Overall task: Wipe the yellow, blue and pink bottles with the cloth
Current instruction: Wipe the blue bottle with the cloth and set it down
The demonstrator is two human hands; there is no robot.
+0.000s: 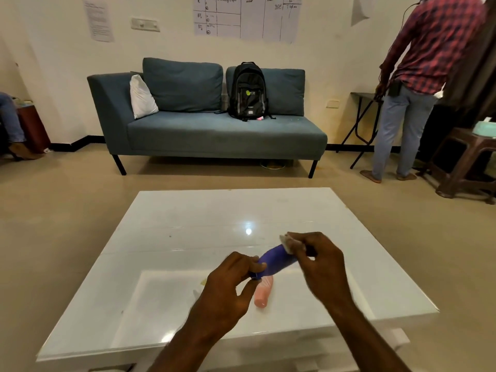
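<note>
I hold the blue bottle (276, 260) tilted above the white table (188, 237), its near end gripped by my left hand (230, 285). My right hand (319, 261) pinches a small white cloth (288, 244) against the bottle's far end. The pink bottle (263, 291) lies on its side on the table, just under the blue one and next to my left hand. A sliver of something yellowish (202, 282) shows at my left hand's edge; the yellow bottle is otherwise hidden.
Beyond the table stands a blue sofa (214, 130) with a black backpack (248, 91) and a white pillow (142, 98). A person in a checked shirt (418, 76) stands at the right near a brown stool (467, 162). Another person's leg (10, 122) shows at the left.
</note>
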